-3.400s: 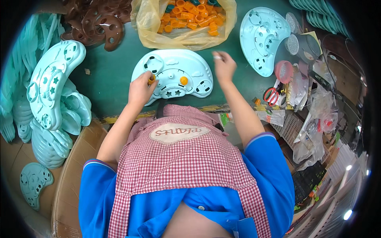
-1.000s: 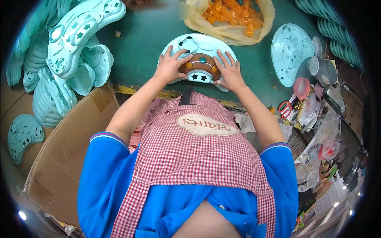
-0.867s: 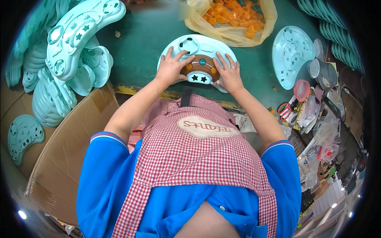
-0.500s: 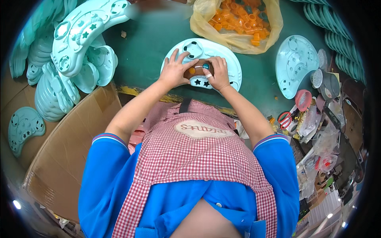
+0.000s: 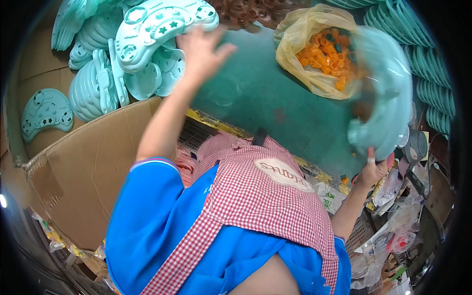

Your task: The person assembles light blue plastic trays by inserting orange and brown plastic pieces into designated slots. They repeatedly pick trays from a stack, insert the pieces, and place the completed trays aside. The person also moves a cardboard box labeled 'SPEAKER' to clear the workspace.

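Yellow bag (image 5: 287, 51), between 1 and 2 o'clock: mouth open, holding orange caps (image 5: 324, 60) and a few dark green pieces (image 5: 338, 47). Cardboard box (image 5: 93, 177), between 8 and 9: near wall raised. Beyond that wall, a shell pile (image 5: 88, 93) at 10; one lone shell (image 5: 46, 113) at 9, holes facing up. Cannot tell how much of the pile the box bears.

Held shell (image 5: 396, 105), between 2 and 3: pale teal, motion-blurred, raised near the bag, a brown part (image 5: 365, 101) at its inner curve. Right hand (image 5: 372, 173) grips its near end. Left hand (image 5: 200, 54), between 11 and 12: fingers spread, grasping nothing visible, beside the top shell (image 5: 162, 27); contact cannot be told.

Surface: green table (image 5: 260, 86), near edge taped yellow and black (image 5: 216, 122). Brown pieces (image 5: 255, 10) at 12; stacked shells (image 5: 425, 73) at 2.

Room: clear plastic bags (image 5: 403, 216) at 4, among clutter.
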`<move>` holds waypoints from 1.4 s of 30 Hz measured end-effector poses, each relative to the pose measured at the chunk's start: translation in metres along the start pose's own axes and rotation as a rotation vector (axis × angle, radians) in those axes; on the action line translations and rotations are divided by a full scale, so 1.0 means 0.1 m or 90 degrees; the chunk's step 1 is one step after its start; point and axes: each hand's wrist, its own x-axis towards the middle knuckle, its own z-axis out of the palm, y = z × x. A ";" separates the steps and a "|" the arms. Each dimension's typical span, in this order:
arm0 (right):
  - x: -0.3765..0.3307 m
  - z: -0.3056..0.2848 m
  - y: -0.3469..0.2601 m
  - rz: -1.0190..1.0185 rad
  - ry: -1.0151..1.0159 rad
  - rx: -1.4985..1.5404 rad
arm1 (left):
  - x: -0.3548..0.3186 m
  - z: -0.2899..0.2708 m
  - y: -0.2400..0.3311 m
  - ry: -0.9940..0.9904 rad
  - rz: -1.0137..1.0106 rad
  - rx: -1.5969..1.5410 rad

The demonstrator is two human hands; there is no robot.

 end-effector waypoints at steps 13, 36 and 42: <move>0.82 0.79 0.88 -0.287 -0.176 -0.491 | -0.77 0.34 0.81 -0.046 0.334 -0.086; -0.45 1.64 0.78 -0.090 -0.495 -0.351 | -0.62 0.95 1.10 -0.363 0.278 -0.245; -0.60 1.81 0.78 -0.037 -0.484 -0.473 | -0.96 1.08 1.06 -0.197 0.222 -0.380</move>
